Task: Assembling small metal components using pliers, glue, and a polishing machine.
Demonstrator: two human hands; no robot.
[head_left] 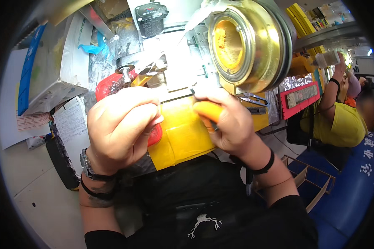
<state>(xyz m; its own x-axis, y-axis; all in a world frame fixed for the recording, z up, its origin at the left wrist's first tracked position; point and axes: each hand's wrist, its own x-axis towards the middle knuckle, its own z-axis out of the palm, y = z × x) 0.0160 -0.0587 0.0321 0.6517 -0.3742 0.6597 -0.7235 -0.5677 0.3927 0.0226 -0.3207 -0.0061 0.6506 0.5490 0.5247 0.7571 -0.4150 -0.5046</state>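
Right hand [230,124] is clamped around an orange-handled tool [207,112], its tip hidden up against the machine just below the big brass-coloured drum [245,43]. Left hand [120,128] is curled into a closed fist beside the red plastic piece [108,85], resting against the yellow taped block [183,137]; whether it grips anything I cannot tell.

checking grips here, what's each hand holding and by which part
The right hand grips an orange tool by its handle. The left hand is curled shut; what it holds cannot be told.
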